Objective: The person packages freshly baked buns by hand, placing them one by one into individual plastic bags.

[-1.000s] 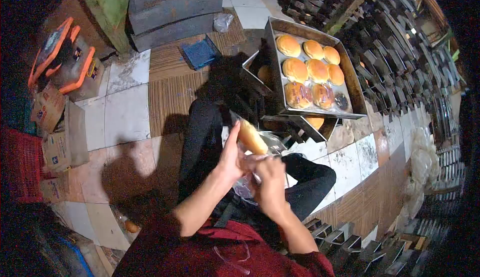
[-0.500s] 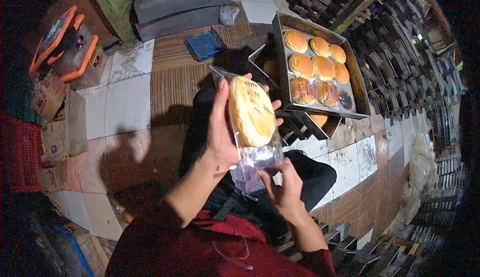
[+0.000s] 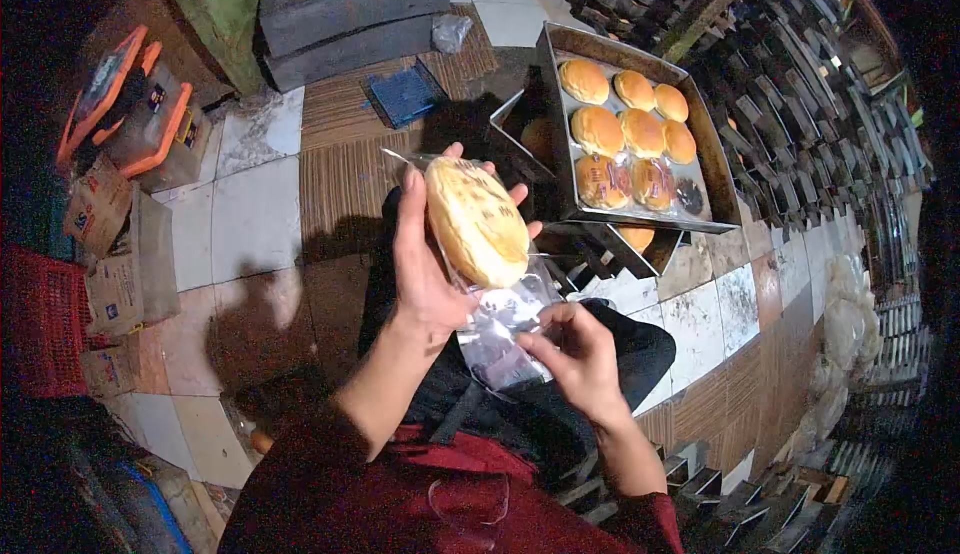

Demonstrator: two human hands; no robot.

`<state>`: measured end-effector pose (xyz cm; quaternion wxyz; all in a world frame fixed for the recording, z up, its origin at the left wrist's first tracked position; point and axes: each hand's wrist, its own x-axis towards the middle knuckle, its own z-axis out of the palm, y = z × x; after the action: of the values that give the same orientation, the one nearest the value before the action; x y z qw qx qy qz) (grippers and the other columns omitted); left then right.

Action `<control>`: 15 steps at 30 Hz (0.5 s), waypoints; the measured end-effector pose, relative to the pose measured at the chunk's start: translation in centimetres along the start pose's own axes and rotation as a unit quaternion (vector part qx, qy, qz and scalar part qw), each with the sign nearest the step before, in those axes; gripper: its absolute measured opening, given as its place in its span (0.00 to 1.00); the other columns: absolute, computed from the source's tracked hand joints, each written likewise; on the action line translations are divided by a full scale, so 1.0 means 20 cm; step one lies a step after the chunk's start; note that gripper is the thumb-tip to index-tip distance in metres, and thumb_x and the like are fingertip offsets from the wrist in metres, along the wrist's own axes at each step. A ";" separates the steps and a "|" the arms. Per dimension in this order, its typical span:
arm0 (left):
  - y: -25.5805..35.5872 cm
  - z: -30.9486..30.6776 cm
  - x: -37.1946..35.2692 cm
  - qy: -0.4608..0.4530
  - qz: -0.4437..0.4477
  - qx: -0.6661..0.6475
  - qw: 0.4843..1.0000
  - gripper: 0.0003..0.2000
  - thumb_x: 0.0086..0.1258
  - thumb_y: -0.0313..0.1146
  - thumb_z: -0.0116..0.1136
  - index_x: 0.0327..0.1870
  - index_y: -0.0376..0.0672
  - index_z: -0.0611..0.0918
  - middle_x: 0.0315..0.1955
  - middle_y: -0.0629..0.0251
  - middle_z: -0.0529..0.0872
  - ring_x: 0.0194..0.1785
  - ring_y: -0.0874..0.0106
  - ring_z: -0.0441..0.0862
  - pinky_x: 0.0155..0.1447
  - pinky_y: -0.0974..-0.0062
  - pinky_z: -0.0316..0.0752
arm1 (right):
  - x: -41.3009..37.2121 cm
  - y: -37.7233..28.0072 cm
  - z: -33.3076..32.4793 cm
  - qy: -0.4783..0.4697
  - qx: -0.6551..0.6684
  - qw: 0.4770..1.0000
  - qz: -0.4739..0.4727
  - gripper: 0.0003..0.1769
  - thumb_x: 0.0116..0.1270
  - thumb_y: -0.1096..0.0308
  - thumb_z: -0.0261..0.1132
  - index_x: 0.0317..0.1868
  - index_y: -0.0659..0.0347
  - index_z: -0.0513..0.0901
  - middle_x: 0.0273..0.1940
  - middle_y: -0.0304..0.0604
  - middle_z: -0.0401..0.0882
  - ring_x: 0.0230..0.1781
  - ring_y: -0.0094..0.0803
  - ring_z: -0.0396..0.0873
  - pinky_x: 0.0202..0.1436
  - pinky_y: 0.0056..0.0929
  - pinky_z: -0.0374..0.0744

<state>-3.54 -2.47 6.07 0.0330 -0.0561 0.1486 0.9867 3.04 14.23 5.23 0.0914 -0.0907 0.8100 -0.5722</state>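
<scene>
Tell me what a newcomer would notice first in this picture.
The big round bun at centre, held up in the left hand inside a clear plastic bag whose lower end the right hand pinches. Next, the metal tray at upper right, with more golden buns in rows.
</scene>
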 end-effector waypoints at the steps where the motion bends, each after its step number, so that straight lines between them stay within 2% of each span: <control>1: 0.01 -0.01 0.00 0.014 -0.011 -0.010 1.000 0.28 0.66 0.59 0.39 0.59 0.50 0.65 0.50 0.56 0.73 0.56 0.52 0.70 0.56 0.41 0.64 | 0.00 -0.03 0.01 0.005 -0.105 0.987 -0.124 0.14 0.51 0.77 0.69 0.37 0.67 0.73 0.27 0.40 0.76 0.23 0.25 0.73 0.28 0.21 0.72; 3: 0.01 -0.02 -0.01 0.036 -0.007 -0.005 0.999 0.27 0.65 0.59 0.40 0.58 0.50 0.66 0.50 0.57 0.73 0.55 0.53 0.71 0.55 0.42 0.66 | -0.01 0.04 0.03 0.044 -0.278 0.936 -0.214 0.11 0.55 0.76 0.65 0.38 0.63 0.74 0.27 0.48 0.76 0.23 0.36 0.76 0.28 0.27 0.74; 4: 0.00 -0.02 -0.01 0.054 -0.006 -0.001 0.999 0.27 0.65 0.59 0.41 0.57 0.50 0.66 0.49 0.57 0.73 0.54 0.53 0.72 0.54 0.43 0.67 | -0.02 -0.01 0.04 0.046 -0.276 0.937 -0.210 0.11 0.55 0.76 0.65 0.38 0.63 0.74 0.27 0.48 0.76 0.23 0.36 0.76 0.28 0.27 0.74; 5: 0.00 -0.03 -0.01 0.069 -0.005 0.002 0.998 0.26 0.64 0.59 0.43 0.55 0.51 0.67 0.49 0.58 0.73 0.53 0.53 0.73 0.53 0.44 0.68 | -0.01 -0.10 0.03 -0.080 -0.303 0.946 -0.080 0.08 0.57 0.74 0.62 0.37 0.61 0.74 0.27 0.49 0.76 0.25 0.40 0.76 0.28 0.29 0.74; 6: 0.00 -0.05 -0.01 0.083 -0.029 0.001 0.996 0.25 0.63 0.59 0.45 0.54 0.52 0.68 0.49 0.57 0.73 0.51 0.54 0.74 0.52 0.46 0.70 | 0.00 -0.15 0.02 -0.205 -0.318 0.924 0.052 0.05 0.60 0.72 0.60 0.37 0.59 0.74 0.27 0.51 0.76 0.26 0.44 0.77 0.28 0.31 0.75; 7: 0.00 -0.08 0.02 0.084 -0.029 0.002 0.996 0.25 0.63 0.59 0.45 0.54 0.52 0.68 0.49 0.57 0.73 0.51 0.54 0.74 0.52 0.46 0.70 | -0.05 -0.08 0.01 -0.368 -0.183 0.905 -0.110 0.04 0.63 0.68 0.55 0.37 0.57 0.73 0.25 0.48 0.76 0.26 0.43 0.77 0.27 0.33 0.74; 8: 0.01 -0.11 0.05 0.120 0.021 0.026 0.992 0.25 0.62 0.59 0.46 0.53 0.52 0.68 0.49 0.57 0.72 0.50 0.54 0.74 0.51 0.47 0.70 | -0.08 -0.14 0.00 -0.579 0.042 0.811 -0.074 0.06 0.64 0.67 0.52 0.38 0.58 0.73 0.22 0.45 0.74 0.24 0.43 0.76 0.28 0.33 0.74; 9: 0.02 -0.14 0.08 0.154 0.073 0.049 0.984 0.26 0.61 0.60 0.47 0.53 0.52 0.68 0.49 0.56 0.72 0.50 0.54 0.74 0.51 0.49 0.71 | -0.08 -0.22 0.04 -0.740 0.008 0.672 -0.034 0.09 0.64 0.63 0.54 0.42 0.55 0.74 0.22 0.46 0.75 0.23 0.41 0.76 0.28 0.33 0.74; 11: 0.09 -0.17 0.09 0.143 0.067 -0.005 0.988 0.27 0.60 0.62 0.47 0.53 0.53 0.69 0.49 0.53 0.71 0.49 0.53 0.74 0.52 0.48 0.71 | -0.06 -0.33 -0.10 -0.680 -0.244 0.691 -0.017 0.19 0.56 0.56 0.65 0.42 0.58 0.75 0.28 0.48 0.77 0.27 0.41 0.77 0.32 0.35 0.74; 12: 0.08 -0.19 0.06 0.096 0.015 -0.026 0.995 0.27 0.60 0.60 0.48 0.53 0.52 0.69 0.48 0.56 0.72 0.48 0.57 0.75 0.51 0.51 0.72 | -0.06 -0.26 -0.17 -0.433 -0.233 0.864 -0.107 0.27 0.49 0.55 0.69 0.47 0.59 0.72 0.34 0.49 0.76 0.34 0.41 0.77 0.38 0.36 0.74; 13: 0.05 -0.21 0.01 0.046 -0.037 -0.047 0.997 0.26 0.61 0.59 0.49 0.53 0.51 0.68 0.47 0.58 0.73 0.48 0.61 0.75 0.51 0.55 0.73 | -0.05 -0.16 -0.20 -0.141 -0.201 0.951 -0.187 0.36 0.43 0.54 0.74 0.51 0.61 0.69 0.40 0.50 0.76 0.40 0.42 0.77 0.43 0.37 0.74; 14: -0.06 -0.19 -0.09 0.049 -0.051 0.114 0.991 0.26 0.60 0.58 0.50 0.53 0.50 0.69 0.47 0.59 0.74 0.48 0.62 0.75 0.52 0.58 0.73 | 0.00 -0.08 -0.20 -0.041 -0.136 0.976 -0.167 0.45 0.40 0.55 0.76 0.57 0.60 0.63 0.48 0.50 0.71 0.48 0.40 0.73 0.51 0.36 0.71; 15: -0.14 -0.16 -0.23 0.022 -0.192 0.092 0.977 0.24 0.62 0.54 0.49 0.53 0.48 0.70 0.47 0.60 0.74 0.49 0.64 0.75 0.53 0.61 0.72 | 0.06 -0.02 -0.19 0.057 -0.068 0.985 -0.146 0.54 0.37 0.56 0.78 0.62 0.59 0.56 0.56 0.50 0.66 0.55 0.39 0.68 0.59 0.35 0.68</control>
<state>1.50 -0.88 2.77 0.2241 -0.1019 0.2260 0.9425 0.96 17.39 6.76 -0.0459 -0.1818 0.8291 -0.5268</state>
